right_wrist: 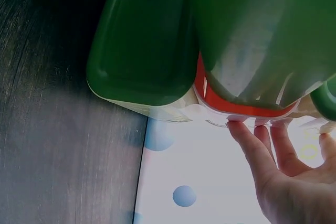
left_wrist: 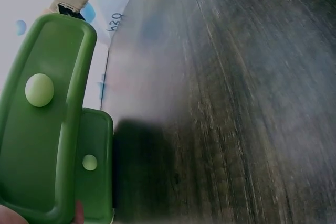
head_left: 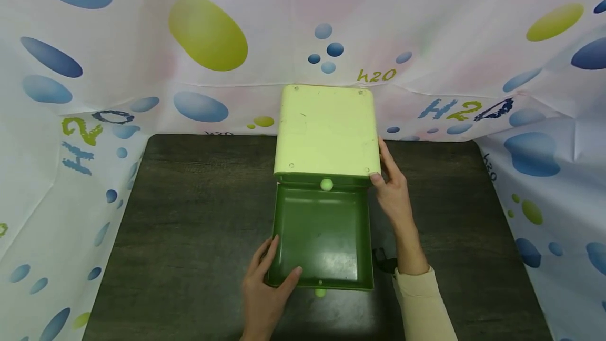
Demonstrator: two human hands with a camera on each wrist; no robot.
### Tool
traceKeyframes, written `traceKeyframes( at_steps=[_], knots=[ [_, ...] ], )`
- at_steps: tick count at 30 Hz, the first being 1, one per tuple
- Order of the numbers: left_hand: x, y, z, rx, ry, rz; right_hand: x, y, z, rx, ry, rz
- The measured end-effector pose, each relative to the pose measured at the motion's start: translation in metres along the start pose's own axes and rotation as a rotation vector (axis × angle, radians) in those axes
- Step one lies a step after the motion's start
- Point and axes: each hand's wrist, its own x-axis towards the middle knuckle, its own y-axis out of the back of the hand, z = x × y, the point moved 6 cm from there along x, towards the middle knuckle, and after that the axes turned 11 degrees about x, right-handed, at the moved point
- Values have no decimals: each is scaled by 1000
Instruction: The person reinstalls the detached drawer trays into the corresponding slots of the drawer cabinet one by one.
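A small cabinet with a pale yellow-green top (head_left: 327, 130) stands at the back of the table. Its middle green drawer (head_left: 322, 225) is pulled far out, its visible floor bare. My left hand (head_left: 266, 283) grips this drawer's front left corner, thumb over the front rim and fingers along the outside. On the cabinet's right side rest the extended fingers of my right hand (head_left: 394, 188), thumb at the top front corner. Above the pulled drawer is the upper drawer's round knob (head_left: 326, 184). The left wrist view shows the lower drawer (left_wrist: 94, 182) pushed in.
The dark wood-look table (head_left: 189, 225) spreads to both sides. Behind it hangs a white curtain (head_left: 265, 14) with blue and green spots. An orange-red edge (right_wrist: 215, 100) shows in the cabinet beside the pulled drawer. A black device (head_left: 385, 263) sits at the right wrist.
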Motion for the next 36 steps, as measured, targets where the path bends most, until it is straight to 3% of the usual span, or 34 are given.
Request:
traceKeyframes(
  at_steps=[15, 22, 30, 36],
  knots=[
    [4, -1, 4, 61, 15, -6, -1, 1, 2, -10, -2, -8],
    [9, -2, 6, 48, 1, -18, -1, 1, 2, -11, 1, -6],
    [17, -4, 10, 55, -25, -54, 0, 1, 2, 7, -3, -1],
    [20, -6, 8, 77, -83, -136, -1, 1, 2, 10, -10, -2]
  ],
)
